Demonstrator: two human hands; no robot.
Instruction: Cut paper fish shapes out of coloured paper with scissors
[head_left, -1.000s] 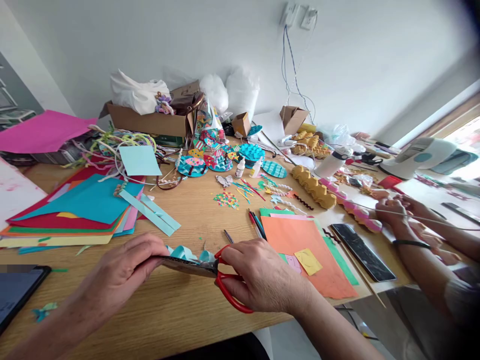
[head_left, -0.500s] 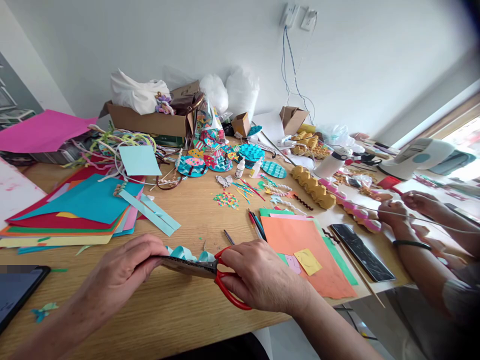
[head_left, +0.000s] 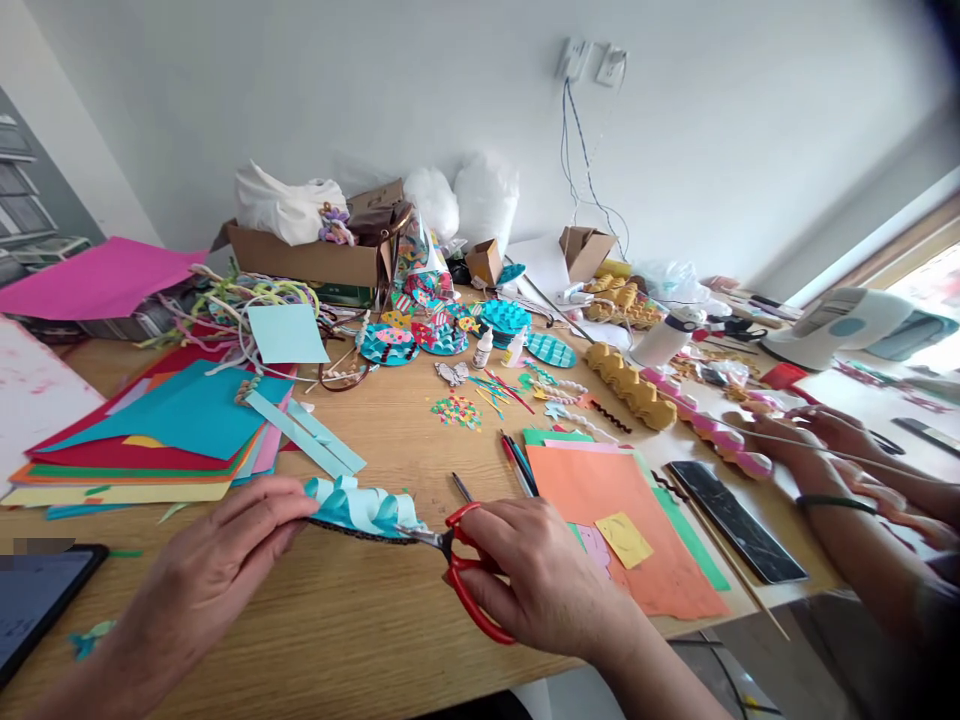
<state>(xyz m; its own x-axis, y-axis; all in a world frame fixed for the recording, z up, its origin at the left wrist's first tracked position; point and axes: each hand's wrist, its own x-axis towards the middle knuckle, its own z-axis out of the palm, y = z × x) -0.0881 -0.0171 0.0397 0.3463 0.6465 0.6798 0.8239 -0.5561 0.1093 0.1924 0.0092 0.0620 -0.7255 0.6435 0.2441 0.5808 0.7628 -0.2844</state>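
Your left hand [head_left: 225,550] pinches the blue curled strip piece [head_left: 364,512] over the worktop [head_left: 322,640]; your right hand [head_left: 536,575] grips scissors [head_left: 480,605] at its three o'clock end. Far off, at eleven o'clock, a cardboard box [head_left: 304,258] holds a white bag [head_left: 281,205].

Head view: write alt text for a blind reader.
Right hand holds red-handled scissors at a curly blue paper piece pinched in the left hand, over a wooden table of coloured paper; another person's hands are at right.

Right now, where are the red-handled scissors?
In the head view, the scissors are low near the centre, in the right hand, blades at the curled light-blue paper.
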